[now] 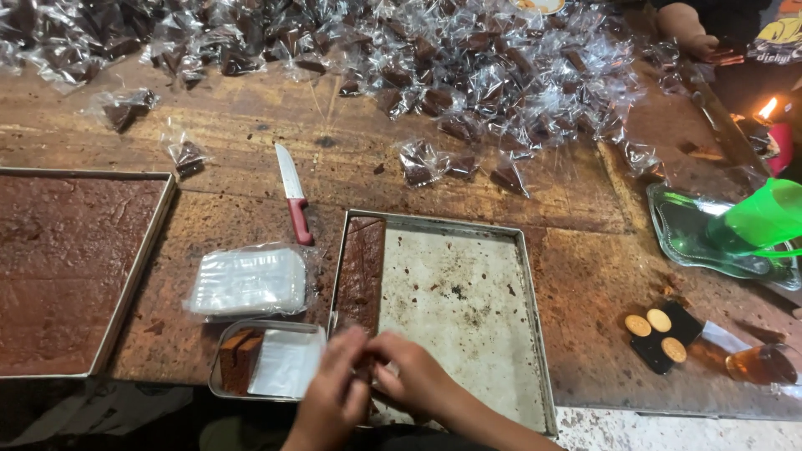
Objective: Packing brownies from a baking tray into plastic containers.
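1. Down at the near edge of the desk, the left hand and right hand met over the front of the metal tray, fingertips together.
2. Both sets of fingers were curled in close, pinching at something small between them; what it was, I couldn't tell, as the hands hid it.
3. Just beyond the hands, a strip of dark brown cake lay along the tray's left wall, the rest of the tray scraped bare.
4. Left of the hands sat a small metal dish holding cut cake pieces and a flat clear sheet.
5. Behind that dish lay a stack of clear plastic bags, and past it a red-handled knife.
6. Far left, a big tray of uncut cake filled its frame.
7. Across the back, a heap of wrapped pieces sprawled over the desk.
8. On the right were a green plastic cup, three round biscuits and a lit candle.
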